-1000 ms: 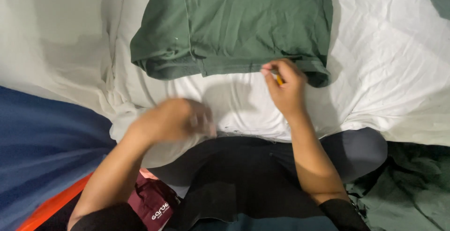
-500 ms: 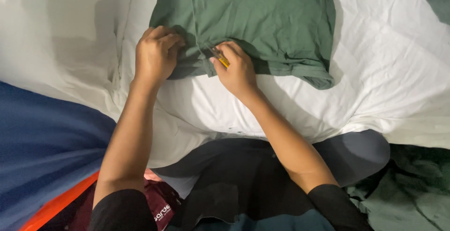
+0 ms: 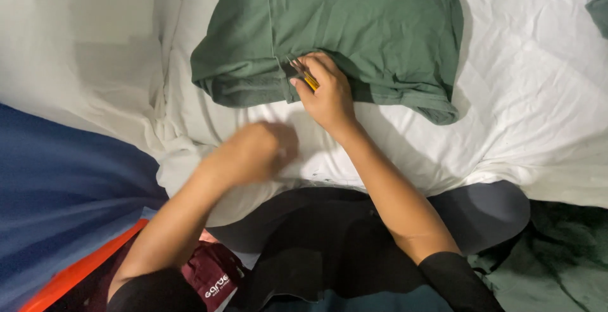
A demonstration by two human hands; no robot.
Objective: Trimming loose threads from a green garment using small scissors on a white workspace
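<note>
On the white bed sheet (image 3: 525, 96), a folded green garment (image 3: 367, 27) is spread flat, its lower hem turned toward the person. The right hand (image 3: 326, 93) is laid on the garment's lower edge, near the middle seam, fingers closed around a small yellow-handled tool (image 3: 305, 76) whose thin metal tip is pressed against the fabric; the exact kind of tool cannot be told. The left hand (image 3: 253, 153) is seen blurred above the bare sheet, just below the garment and apart from it; it appears loosely curled, and whether anything is held cannot be told. Dark clothing (image 3: 329, 242) is seen on the lap at the bottom of the view. A blue cloth (image 3: 63, 179) with an orange edge is noted to the left, a maroon item (image 3: 212, 274) beside it, and more green fabric (image 3: 557, 261) at the lower right
</note>
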